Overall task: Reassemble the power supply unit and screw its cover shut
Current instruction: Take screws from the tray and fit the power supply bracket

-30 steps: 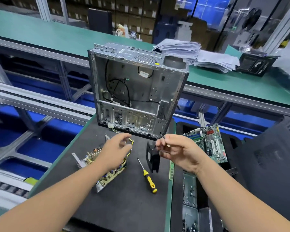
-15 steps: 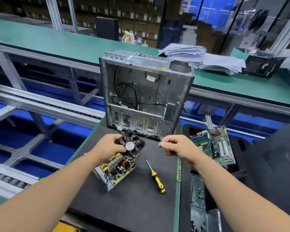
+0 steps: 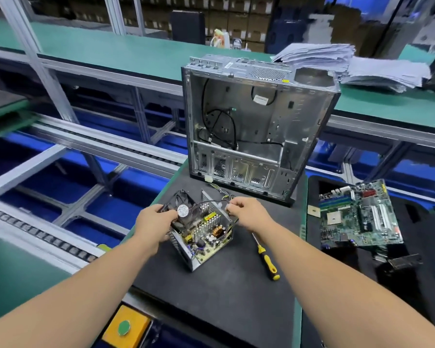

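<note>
The open power supply unit (image 3: 204, 238) lies on the black mat (image 3: 224, 292), its circuit board with coils and capacitors exposed in a grey metal shell. My left hand (image 3: 154, 223) holds the black fan (image 3: 180, 205) tilted over the unit's left end. My right hand (image 3: 246, 213) pinches the fan's thin wires at the unit's far right corner. A yellow-handled screwdriver (image 3: 266, 258) lies on the mat just right of the unit. No cover is visible.
An empty metal computer case (image 3: 256, 126) stands upright behind the unit. A green motherboard (image 3: 357, 214) lies on a black tray to the right. Paper stacks (image 3: 337, 64) sit on the far green bench. A yellow box with a green button (image 3: 124, 327) is near the front edge.
My left hand has lowered the fan onto the unit's left end. My right hand has moved left, closer to the unit, still pinching the wires. The view has shifted.
</note>
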